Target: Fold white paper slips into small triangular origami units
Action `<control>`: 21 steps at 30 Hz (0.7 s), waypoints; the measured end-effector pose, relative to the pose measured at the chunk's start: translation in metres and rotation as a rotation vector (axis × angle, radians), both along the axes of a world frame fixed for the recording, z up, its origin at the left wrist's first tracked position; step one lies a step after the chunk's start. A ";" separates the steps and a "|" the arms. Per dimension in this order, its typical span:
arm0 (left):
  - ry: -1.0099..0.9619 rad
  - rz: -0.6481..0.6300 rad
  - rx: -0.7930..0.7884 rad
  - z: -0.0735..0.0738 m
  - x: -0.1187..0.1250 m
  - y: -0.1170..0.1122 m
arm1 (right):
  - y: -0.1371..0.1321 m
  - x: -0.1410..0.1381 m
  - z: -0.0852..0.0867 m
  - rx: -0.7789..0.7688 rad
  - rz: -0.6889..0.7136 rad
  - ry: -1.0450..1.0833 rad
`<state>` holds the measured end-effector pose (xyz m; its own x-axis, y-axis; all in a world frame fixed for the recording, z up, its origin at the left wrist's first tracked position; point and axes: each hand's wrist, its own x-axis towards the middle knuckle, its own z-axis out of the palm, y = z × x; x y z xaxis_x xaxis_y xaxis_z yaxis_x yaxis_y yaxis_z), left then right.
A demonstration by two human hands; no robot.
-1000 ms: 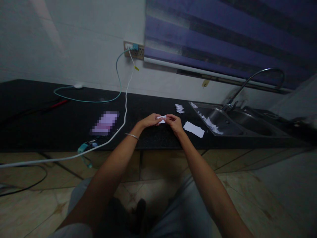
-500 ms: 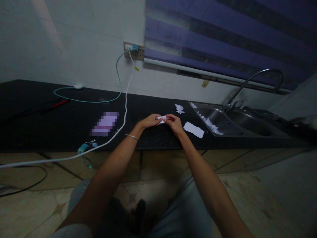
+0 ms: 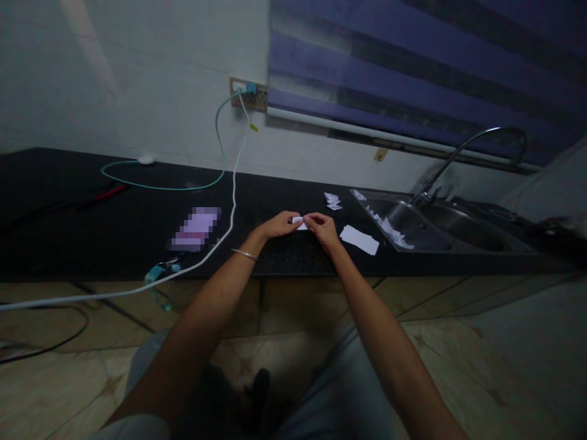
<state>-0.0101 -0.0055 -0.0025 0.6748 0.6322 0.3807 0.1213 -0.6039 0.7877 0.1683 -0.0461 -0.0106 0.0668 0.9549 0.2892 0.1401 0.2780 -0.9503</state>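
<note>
Between my hands is a small white piece of paper [image 3: 299,223], pinched at both ends just over the dark countertop [image 3: 275,260]. My left hand [image 3: 280,225] grips its left end, thumb along the paper. At the other end, the fingers and thumb of my right hand [image 3: 323,228] are closed on it, covering part of its surface. To the right of my right hand lies a stack of white paper slips [image 3: 359,239]. Behind that hand sit several folded white papers [image 3: 332,201] in a small zigzag pile.
More folded papers [image 3: 389,232] lie along the left rim of the steel sink [image 3: 431,244], below a curved faucet [image 3: 458,150]. A white cable [image 3: 233,201] crosses the counter on the left, near a blurred-out pinkish object [image 3: 196,229]. A teal cord [image 3: 169,188] loops behind.
My right hand's fingers have shifted slightly left over the paper, covering a bit more of its right end. The left hand and the papers on the counter stay in place.
</note>
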 end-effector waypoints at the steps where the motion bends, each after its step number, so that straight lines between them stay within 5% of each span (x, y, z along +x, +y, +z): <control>1: -0.001 -0.009 0.003 0.001 0.000 -0.001 | 0.000 0.000 0.000 0.007 -0.003 0.002; 15: -0.101 -0.091 -0.271 -0.001 -0.005 0.000 | 0.000 0.002 0.000 0.079 -0.040 0.019; 21: -0.068 0.010 -0.300 0.007 -0.006 -0.006 | 0.001 0.002 0.000 0.091 -0.056 0.022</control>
<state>-0.0165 -0.0114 0.0046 0.6474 0.7296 0.2203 0.0671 -0.3424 0.9371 0.1703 -0.0456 -0.0104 0.1262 0.9194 0.3724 0.1370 0.3557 -0.9245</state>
